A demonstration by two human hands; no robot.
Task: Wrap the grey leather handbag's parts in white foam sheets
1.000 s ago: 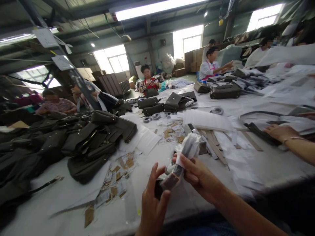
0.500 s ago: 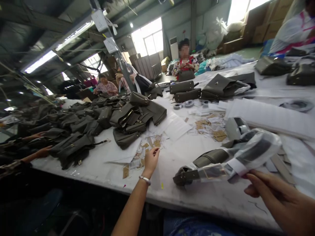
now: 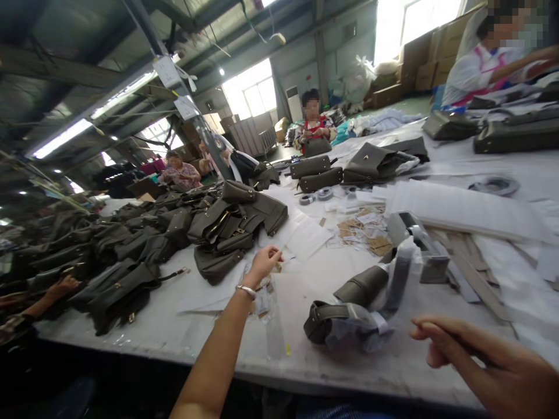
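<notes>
Release is what changed: the wrapped strap (image 3: 358, 308) now lies on the table (image 3: 393, 366), right hand (image 3: 484, 361) open and empty, while left hand (image 3: 264, 262) pinches paper tags (image 3: 262, 297).

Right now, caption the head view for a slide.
Left hand reaches paper tags; right hand hovers beside wrapped strap.

The white tabletop (image 3: 384, 372) carries a heap of dark bags (image 3: 144, 244) at left, a wrapped strap (image 3: 358, 308) near, paper tags (image 3: 367, 230) mid-table, tape rolls (image 3: 317, 196) farther off
</notes>
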